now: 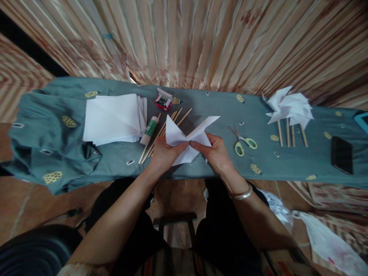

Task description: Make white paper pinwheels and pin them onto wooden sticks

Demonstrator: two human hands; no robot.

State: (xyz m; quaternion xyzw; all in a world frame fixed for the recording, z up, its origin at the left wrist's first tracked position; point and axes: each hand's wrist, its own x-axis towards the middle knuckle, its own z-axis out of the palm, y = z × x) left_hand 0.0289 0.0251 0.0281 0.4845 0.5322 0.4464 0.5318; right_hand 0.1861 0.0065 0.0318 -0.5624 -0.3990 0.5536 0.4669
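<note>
A white paper pinwheel (187, 155) with folded blades is held over the near edge of the table, between both hands. My left hand (165, 153) grips its left side, thumb pressed at the centre. From the right, my right hand (215, 151) pinches it, its thumb tip meeting the other at a small dark spot, perhaps a pin head. The fingers behind the paper are hidden. Beside my left hand lie several wooden sticks (155, 145) and a green-and-white glue tube (149, 130). Scissors (243, 140) with yellow-green handles lie open to the right of my right hand.
A stack of white paper sheets (112, 119) lies at left. Behind the sticks stands an open red box (163, 100) of small metal pieces. Several pinwheels on sticks (289, 109) and a dark phone (342, 155) rest at right on the green cloth (212, 105). A pleated curtain (184, 46) hangs behind.
</note>
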